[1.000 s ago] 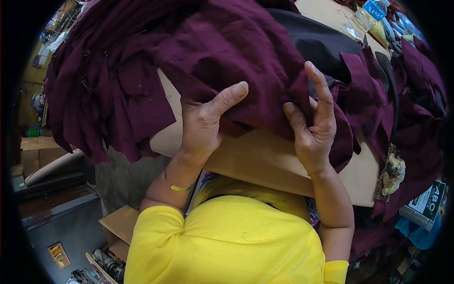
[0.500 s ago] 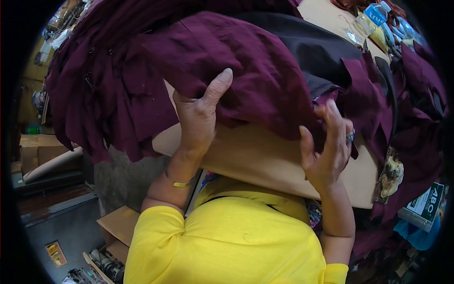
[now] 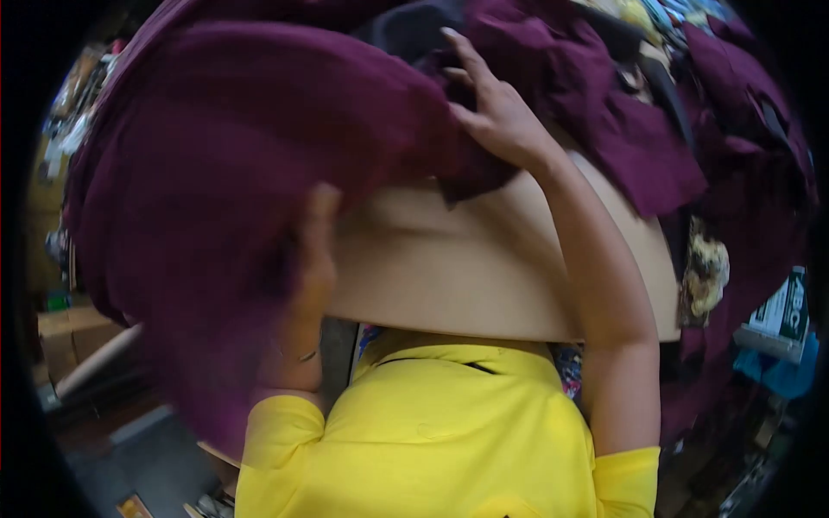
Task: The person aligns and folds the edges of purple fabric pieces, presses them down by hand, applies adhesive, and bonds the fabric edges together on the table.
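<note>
A large piece of maroon cloth [image 3: 259,112] sweeps over the left side of the board, blurred by motion. My left hand [image 3: 316,250] is at its near edge, the thumb showing and the other fingers lost in the folds; the hand appears closed on the cloth. Farther up, my right hand [image 3: 501,108] reaches across to the middle with its index finger stretched out and its thumb apart. Its fingertips are at the right end of the maroon cloth, beside a black cloth [image 3: 410,30].
A tan board [image 3: 449,259] lies in front of my body. More maroon pieces [image 3: 596,129] are heaped on the right. A worn, yellowish lump [image 3: 705,272] hangs by the board's right edge, above a green and white ABC box [image 3: 781,311]. Cardboard [image 3: 78,337] stands at the lower left.
The maroon cloth has swung left and down, baring more of the board. My left hand has moved down and left with it; my right hand has gone up and left across the board.
</note>
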`<action>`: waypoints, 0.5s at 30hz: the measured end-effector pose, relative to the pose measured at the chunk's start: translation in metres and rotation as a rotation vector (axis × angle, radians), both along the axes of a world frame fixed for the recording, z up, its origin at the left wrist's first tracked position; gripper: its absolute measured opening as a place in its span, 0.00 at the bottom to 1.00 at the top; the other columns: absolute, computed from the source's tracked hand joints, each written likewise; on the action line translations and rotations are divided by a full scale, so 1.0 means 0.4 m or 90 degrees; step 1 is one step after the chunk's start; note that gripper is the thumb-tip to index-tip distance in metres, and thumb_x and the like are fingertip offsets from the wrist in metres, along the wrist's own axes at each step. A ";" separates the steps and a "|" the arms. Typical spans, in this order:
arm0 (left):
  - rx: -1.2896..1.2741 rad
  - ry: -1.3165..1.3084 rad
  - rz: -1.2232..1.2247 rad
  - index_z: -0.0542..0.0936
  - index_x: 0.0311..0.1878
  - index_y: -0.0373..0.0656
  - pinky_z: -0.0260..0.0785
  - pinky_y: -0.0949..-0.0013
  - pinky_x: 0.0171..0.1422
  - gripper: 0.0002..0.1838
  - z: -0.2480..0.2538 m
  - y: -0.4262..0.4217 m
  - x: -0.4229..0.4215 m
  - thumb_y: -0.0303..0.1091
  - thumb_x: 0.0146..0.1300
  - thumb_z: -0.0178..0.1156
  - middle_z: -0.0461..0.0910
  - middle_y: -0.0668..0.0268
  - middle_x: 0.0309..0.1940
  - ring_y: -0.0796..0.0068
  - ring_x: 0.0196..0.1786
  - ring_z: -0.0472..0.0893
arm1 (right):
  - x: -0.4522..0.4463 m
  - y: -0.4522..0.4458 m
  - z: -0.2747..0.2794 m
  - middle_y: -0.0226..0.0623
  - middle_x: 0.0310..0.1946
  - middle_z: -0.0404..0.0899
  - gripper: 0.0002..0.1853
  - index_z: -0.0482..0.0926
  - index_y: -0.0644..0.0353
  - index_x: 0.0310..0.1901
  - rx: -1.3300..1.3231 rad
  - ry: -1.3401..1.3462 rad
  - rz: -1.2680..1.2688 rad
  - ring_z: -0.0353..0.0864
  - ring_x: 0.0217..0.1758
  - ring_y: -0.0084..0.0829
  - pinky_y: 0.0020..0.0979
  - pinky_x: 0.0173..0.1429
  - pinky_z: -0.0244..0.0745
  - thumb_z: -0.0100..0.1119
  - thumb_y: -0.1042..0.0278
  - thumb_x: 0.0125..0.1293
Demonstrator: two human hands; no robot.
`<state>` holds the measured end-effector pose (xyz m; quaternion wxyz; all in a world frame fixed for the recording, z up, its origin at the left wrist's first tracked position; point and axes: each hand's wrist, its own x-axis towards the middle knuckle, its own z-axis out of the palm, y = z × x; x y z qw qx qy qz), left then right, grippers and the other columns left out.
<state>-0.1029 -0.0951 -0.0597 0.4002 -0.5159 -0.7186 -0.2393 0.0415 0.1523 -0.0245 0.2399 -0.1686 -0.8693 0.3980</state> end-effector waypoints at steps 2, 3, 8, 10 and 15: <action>-0.075 0.040 -0.219 0.80 0.38 0.45 0.73 0.71 0.39 0.09 0.064 0.061 0.091 0.25 0.52 0.61 0.79 0.66 0.36 0.76 0.35 0.79 | 0.015 0.033 -0.010 0.40 0.56 0.71 0.32 0.54 0.56 0.68 -0.638 0.221 0.081 0.70 0.59 0.31 0.29 0.62 0.62 0.52 0.68 0.63; -0.094 -0.008 -0.404 0.80 0.35 0.46 0.72 0.71 0.40 0.07 0.122 0.114 0.171 0.26 0.51 0.60 0.77 0.66 0.35 0.76 0.36 0.78 | 0.069 0.048 0.013 0.34 0.52 0.74 0.25 0.61 0.58 0.64 -0.327 0.079 0.136 0.69 0.55 0.21 0.24 0.61 0.60 0.51 0.68 0.66; -0.277 -0.086 -0.695 0.80 0.35 0.40 0.72 0.69 0.38 0.12 0.048 0.156 0.284 0.27 0.42 0.60 0.75 0.62 0.33 0.68 0.34 0.77 | 0.357 -0.016 0.047 0.35 0.40 0.78 0.20 0.67 0.61 0.60 -0.288 0.086 -0.102 0.76 0.43 0.21 0.23 0.50 0.71 0.50 0.68 0.66; -0.340 -0.089 -0.694 0.80 0.35 0.39 0.72 0.69 0.39 0.12 0.032 0.143 0.295 0.28 0.43 0.59 0.75 0.61 0.35 0.67 0.35 0.78 | 0.441 -0.061 0.030 0.44 0.39 0.79 0.28 0.65 0.57 0.61 -0.292 -0.021 -0.119 0.80 0.39 0.37 0.30 0.45 0.73 0.60 0.68 0.57; -0.428 -0.110 -0.659 0.80 0.45 0.39 0.73 0.61 0.50 0.20 0.045 0.111 0.295 0.24 0.45 0.56 0.75 0.57 0.40 0.61 0.44 0.78 | 0.463 -0.235 -0.011 0.37 0.38 0.77 0.29 0.67 0.56 0.60 0.078 -0.101 -0.219 0.74 0.36 0.31 0.28 0.43 0.71 0.60 0.74 0.54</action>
